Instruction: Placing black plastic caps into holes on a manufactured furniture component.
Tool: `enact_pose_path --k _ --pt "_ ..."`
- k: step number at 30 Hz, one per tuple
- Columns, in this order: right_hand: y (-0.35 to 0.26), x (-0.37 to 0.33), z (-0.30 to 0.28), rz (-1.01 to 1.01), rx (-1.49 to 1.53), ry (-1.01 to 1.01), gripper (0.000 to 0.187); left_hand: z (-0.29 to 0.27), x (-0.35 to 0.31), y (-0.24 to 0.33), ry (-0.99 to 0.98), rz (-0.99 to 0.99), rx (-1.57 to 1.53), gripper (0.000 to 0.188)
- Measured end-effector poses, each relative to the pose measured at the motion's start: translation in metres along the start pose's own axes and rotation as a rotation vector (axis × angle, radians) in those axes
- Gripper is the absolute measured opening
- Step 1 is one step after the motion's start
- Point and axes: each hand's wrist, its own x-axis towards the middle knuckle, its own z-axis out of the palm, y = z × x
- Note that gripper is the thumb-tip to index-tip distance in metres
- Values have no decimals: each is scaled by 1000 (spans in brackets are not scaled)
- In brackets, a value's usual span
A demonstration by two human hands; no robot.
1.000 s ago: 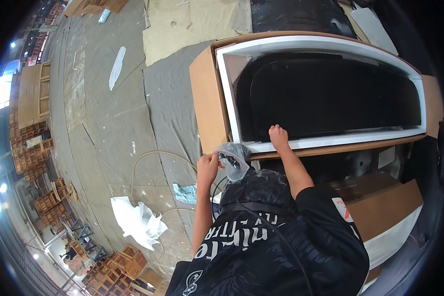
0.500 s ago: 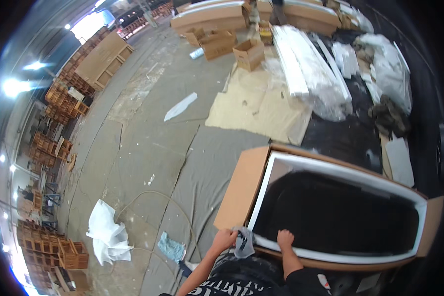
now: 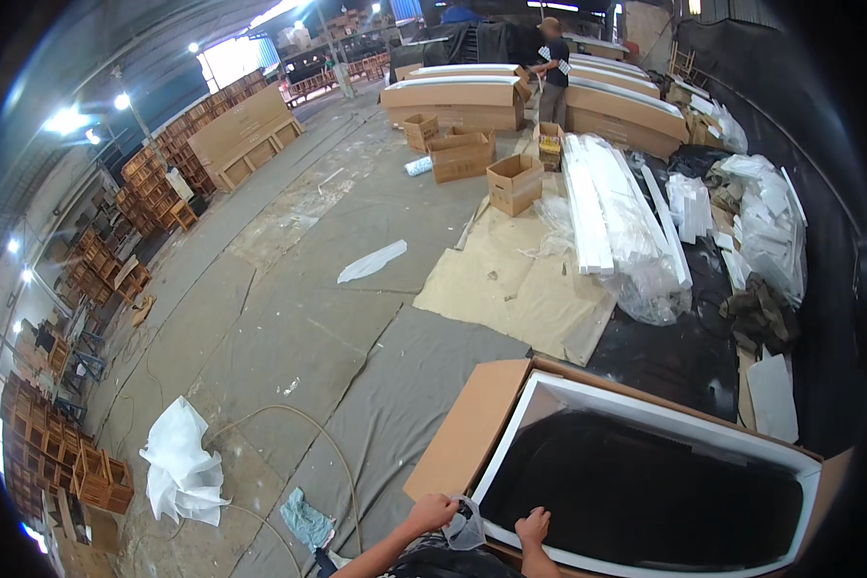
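My left hand (image 3: pixel 433 512) is closed on the top of a small clear plastic bag (image 3: pixel 465 525) with something dark in it. The bag hangs at the near left corner of a long open carton. Over the carton's near edge, my right hand (image 3: pixel 533 526) is curled shut; whatever its fingers may hold is hidden. White foam edging (image 3: pixel 512 445) lines the carton (image 3: pixel 467 419), whose left flap is folded outward. Inside the foam lies a large black panel with rounded corners (image 3: pixel 645 491).
Crumpled white sheeting (image 3: pixel 181 462), a pale blue cloth (image 3: pixel 306 520) and a looping hose (image 3: pixel 342 453) lie on the left floor. Beyond are flat cardboard (image 3: pixel 511 289), wrapped white strips (image 3: pixel 617 222) and small boxes (image 3: pixel 515 185). A person (image 3: pixel 552 72) stands among long cartons at the back.
The view has tilted up, so the carton and my hands sit lower and the person at the back shows more fully. My left hand still holds the bag.
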Motion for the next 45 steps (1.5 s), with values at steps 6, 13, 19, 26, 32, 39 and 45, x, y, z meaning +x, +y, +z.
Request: enact_pose_path --k 6,13,19,26,32,39,45 --pt "15 7 15 -18 -156 10 23 -1 3 5 -18 -23 26 49" --pt "17 9 6 131 -125 -28 38 -2 10 10 -91 4 67 46" --pt "28 10 13 -97 -240 -35 43 -5 20 3 -131 54 78 43" --pt "12 -3 7 75 -109 -2 38 -7 25 3 -122 37 79 44" --pt "19 6 10 -111 -249 14 39 -3 29 1 -146 47 90 45" --pt "29 -4 -3 -222 -90 50 36 -4 29 1 -103 13 73 43" --pt "29 -5 -19 -150 -338 -140 39 4 30 -1 -95 -25 51 44"
